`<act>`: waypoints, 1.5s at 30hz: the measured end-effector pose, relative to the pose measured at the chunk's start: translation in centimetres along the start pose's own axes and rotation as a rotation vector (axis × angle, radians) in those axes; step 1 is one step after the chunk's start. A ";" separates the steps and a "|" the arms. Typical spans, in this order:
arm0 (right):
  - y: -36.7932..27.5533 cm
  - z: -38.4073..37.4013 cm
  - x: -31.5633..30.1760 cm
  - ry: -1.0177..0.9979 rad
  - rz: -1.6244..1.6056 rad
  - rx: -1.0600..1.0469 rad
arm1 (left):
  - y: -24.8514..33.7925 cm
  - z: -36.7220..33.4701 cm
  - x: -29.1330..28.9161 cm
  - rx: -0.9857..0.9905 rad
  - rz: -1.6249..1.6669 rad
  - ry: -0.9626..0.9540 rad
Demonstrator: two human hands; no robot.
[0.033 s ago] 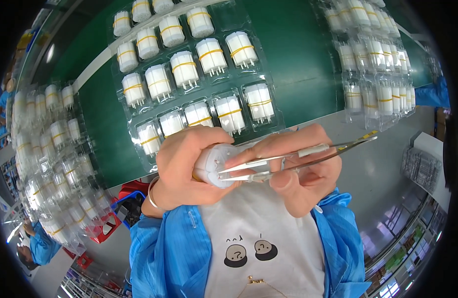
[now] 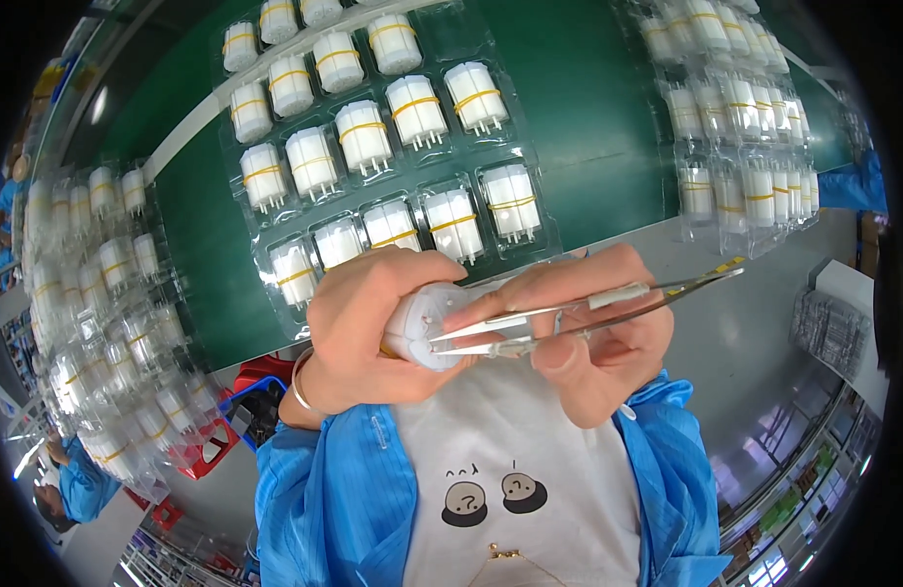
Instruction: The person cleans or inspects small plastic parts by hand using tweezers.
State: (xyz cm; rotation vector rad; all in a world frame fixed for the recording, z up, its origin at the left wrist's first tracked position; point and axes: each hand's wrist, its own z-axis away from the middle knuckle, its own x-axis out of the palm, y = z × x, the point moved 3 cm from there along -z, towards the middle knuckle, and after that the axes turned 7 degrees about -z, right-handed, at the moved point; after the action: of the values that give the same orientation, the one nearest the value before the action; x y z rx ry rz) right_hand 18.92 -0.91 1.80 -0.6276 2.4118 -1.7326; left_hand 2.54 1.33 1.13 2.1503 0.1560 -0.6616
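Observation:
My left hand point(image 2: 359, 318) is wrapped around a white cylindrical bundle of tubes point(image 2: 410, 331), its end face turned toward the right. A bit of yellow band shows at the bundle's lower left edge. My right hand point(image 2: 600, 367) grips a pair of metal tweezers point(image 2: 618, 296) between thumb and fingers. The tweezers' tips rest at the end face of the bundle, slightly apart, among small pins. My right index finger reaches along the upper arm to that face. Whether the tips pinch a pin cannot be made out.
Behind my hands, a clear plastic tray point(image 2: 261, 233) of similar yellow-banded bundles lies on the green table point(image 2: 598, 147). Stacked trays stand left point(image 2: 99, 323) and right point(image 2: 745, 186). Below the table's left edge are a blue crate point(image 2: 256, 406) and red stools point(image 2: 209, 450). Other people sit farther off.

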 end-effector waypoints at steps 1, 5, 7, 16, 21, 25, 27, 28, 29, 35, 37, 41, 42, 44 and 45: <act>0.1 0.1 0.4 0.122 -0.022 -0.027 | 0.0 -0.1 0.1 0.003 0.004 -0.003; -0.1 -0.1 0.3 0.188 0.000 -0.035 | 0.2 -0.3 0.2 0.020 -0.030 0.004; -0.2 -0.3 0.2 0.177 0.004 -0.042 | 0.2 -0.3 0.3 0.027 -0.050 0.015; 0.5 0.7 0.0 0.143 -0.034 -0.020 | 0.4 -0.3 0.4 0.022 -0.081 0.007; 0.1 0.0 -0.1 0.090 0.076 -0.173 | 0.1 -0.4 0.4 0.011 -0.024 -0.116; -0.4 -0.3 -0.5 0.046 0.060 0.007 | -0.1 0.0 0.7 -0.090 -0.029 -0.186; 0.2 -0.2 -0.3 0.028 0.044 0.112 | 0.0 -0.1 0.7 -0.137 0.061 -0.176; 0.7 -0.1 -0.1 0.094 -0.014 -0.035 | -0.1 -0.4 0.6 -0.132 0.064 -0.180; 0.9 0.1 -0.1 0.160 -0.071 -0.184 | 0.0 -0.7 0.5 -0.104 0.141 -0.215; 1.0 0.0 -0.2 0.137 -0.243 -0.120 | -0.1 -0.3 0.4 -0.107 0.279 -0.267; 1.1 0.2 -0.4 0.138 -0.172 -0.130 | -0.2 0.0 0.6 -0.105 0.277 -0.273; 1.0 0.6 -0.3 0.196 -0.090 -0.111 | -0.3 0.3 0.7 -0.127 0.303 -0.275; 1.0 0.5 -0.4 0.198 -0.090 -0.110 | -0.3 0.2 0.7 -0.121 0.290 -0.276; 0.8 0.3 -0.5 0.068 -0.090 -0.100 | -0.3 0.1 0.8 -0.120 0.294 -0.286; 0.6 0.0 -0.7 0.068 -0.089 -0.099 | -0.2 0.1 0.9 -0.118 0.299 -0.294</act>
State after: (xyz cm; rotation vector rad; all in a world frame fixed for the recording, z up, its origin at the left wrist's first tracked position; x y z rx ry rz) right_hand 19.43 -0.52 1.14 -0.7095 2.5670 -1.7027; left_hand 3.13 1.27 0.46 1.8875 -0.2731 -0.7609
